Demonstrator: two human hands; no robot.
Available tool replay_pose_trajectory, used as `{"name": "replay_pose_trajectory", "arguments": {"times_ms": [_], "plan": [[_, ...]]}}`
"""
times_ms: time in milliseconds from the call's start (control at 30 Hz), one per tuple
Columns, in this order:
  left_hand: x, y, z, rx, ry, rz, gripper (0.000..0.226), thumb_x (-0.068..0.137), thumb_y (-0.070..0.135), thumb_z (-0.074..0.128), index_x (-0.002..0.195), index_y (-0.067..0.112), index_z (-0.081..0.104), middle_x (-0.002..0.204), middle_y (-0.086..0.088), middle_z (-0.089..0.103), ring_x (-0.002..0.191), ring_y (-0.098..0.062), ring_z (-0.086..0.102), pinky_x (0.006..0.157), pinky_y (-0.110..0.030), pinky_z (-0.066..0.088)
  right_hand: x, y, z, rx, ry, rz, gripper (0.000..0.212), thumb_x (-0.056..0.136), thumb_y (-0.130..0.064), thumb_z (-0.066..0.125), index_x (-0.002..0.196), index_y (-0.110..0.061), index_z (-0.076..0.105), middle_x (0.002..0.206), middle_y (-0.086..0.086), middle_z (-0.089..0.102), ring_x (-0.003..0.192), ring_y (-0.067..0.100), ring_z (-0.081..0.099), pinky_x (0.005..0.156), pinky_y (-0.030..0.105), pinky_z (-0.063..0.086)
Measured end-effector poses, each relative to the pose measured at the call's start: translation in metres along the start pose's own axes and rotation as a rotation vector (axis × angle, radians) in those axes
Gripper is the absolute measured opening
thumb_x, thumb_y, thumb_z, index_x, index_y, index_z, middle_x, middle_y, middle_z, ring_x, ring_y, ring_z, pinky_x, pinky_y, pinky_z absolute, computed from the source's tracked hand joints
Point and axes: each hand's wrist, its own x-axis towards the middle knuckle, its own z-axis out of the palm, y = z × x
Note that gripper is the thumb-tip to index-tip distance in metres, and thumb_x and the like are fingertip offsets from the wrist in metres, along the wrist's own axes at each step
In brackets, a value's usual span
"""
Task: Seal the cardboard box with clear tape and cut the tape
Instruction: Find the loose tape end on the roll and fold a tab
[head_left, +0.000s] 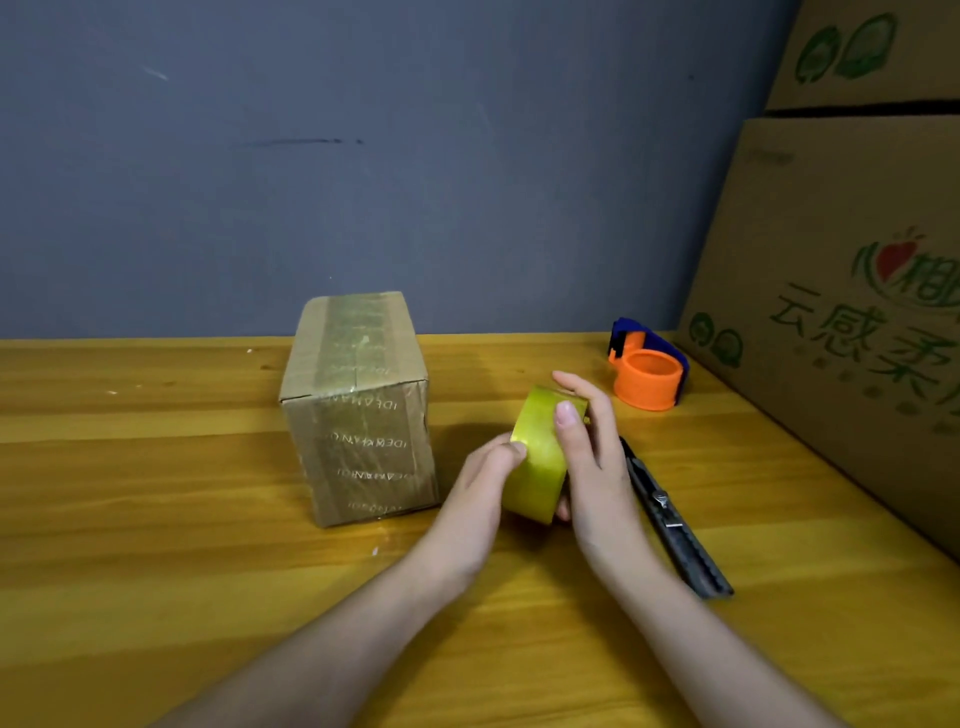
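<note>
Item 1: cardboard box (358, 410). Stands upright on the wooden table (156, 519), left of centre and toward the far side. Its long axis is vertical. Old tape already runs over its top and down the near face.

Item 2: roll of clear tape (540, 457), yellowish. Held off the table, right of the box and nearer the viewer, close to the box but apart from it. The roll's hole axis runs roughly left to right, with the broad tape band facing up and left.

Item 3: left hand (483, 483). It is the hand nearer the box. Its thumb presses on the tape band, likely feeling for the free end; the other fingers are hidden under the roll.

Item 4: right hand (587, 447). Its fingers curl over the roll's right side, thumb laid on the band, steadying it.

Item 5: utility knife (670, 525). Lies on the table just right of the right hand, long axis running near to far, untouched.

Item 6: orange tape dispenser (649, 374), far right, idle.

Judgement: the tape end is not yet lifted, so the next move carries the roll leftward to the box.
</note>
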Motion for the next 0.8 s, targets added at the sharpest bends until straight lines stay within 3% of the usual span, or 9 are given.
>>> {"name": "replay_pose_trajectory", "arguments": {"times_ms": [67,200,300,400,567,800], "plan": [[0.0005,-0.0014,-0.0006,-0.006,0.019,-0.023,0.031,0.090,0.018,0.038,0.073,0.015,0.063,0.055,-0.004,0.063,0.047,-0.013,0.058,0.052,-0.018,0.047,-0.0011,0.0000,0.0019,-0.034,-0.007,0.014,0.053,0.074,-0.070,0.042,0.121,-0.046,0.047,0.118,0.017,0.052,0.068,0.015,0.054,0.035,0.018,0.035],[0.0010,-0.0069,-0.0016,-0.046,0.010,-0.025,0.036,0.075,0.024,0.036,0.077,0.025,0.072,0.073,-0.012,0.064,0.054,-0.017,0.059,0.055,-0.025,0.050,-0.0005,0.0036,0.0050,-0.065,0.013,0.098,0.060,0.072,-0.076,0.033,0.124,-0.047,0.044,0.129,0.004,0.049,0.088,0.015,0.056,0.041,0.020,0.040],[0.0008,-0.0069,-0.0015,-0.059,-0.043,-0.011,0.040,0.075,0.021,0.035,0.078,0.030,0.074,0.070,-0.007,0.066,0.052,-0.015,0.060,0.053,-0.024,0.051,0.0002,0.0039,0.0040,-0.064,0.011,0.113,0.064,0.072,-0.075,0.031,0.128,-0.046,0.041,0.125,0.000,0.050,0.080,0.004,0.058,0.039,0.020,0.040],[0.0007,-0.0083,-0.0029,-0.042,-0.067,0.017,0.040,0.076,0.020,0.033,0.088,0.027,0.071,0.067,-0.008,0.065,0.054,-0.016,0.060,0.056,-0.025,0.051,-0.0014,0.0028,0.0033,-0.020,0.017,0.118,0.061,0.080,-0.064,0.032,0.137,-0.044,0.033,0.116,-0.014,0.050,0.067,-0.010,0.058,0.046,0.022,0.041],[0.0016,-0.0068,-0.0093,-0.066,-0.024,0.037,0.038,0.074,0.019,0.034,0.098,0.016,0.064,0.068,-0.011,0.066,0.058,-0.019,0.061,0.057,-0.026,0.052,-0.0034,0.0044,0.0054,0.016,-0.029,0.122,0.064,0.083,-0.058,0.045,0.141,-0.034,0.033,0.115,-0.016,0.051,0.072,-0.017,0.055,0.057,0.003,0.043],[0.0026,-0.0038,-0.0072,-0.134,0.032,-0.016,0.033,0.076,0.022,0.035,0.087,0.017,0.067,0.068,-0.009,0.065,0.050,-0.017,0.058,0.052,-0.024,0.050,-0.0094,-0.0011,0.0065,0.019,-0.083,0.083,0.063,0.076,-0.047,0.051,0.136,-0.039,0.035,0.112,-0.020,0.052,0.066,-0.014,0.053,0.048,0.008,0.038]]}}
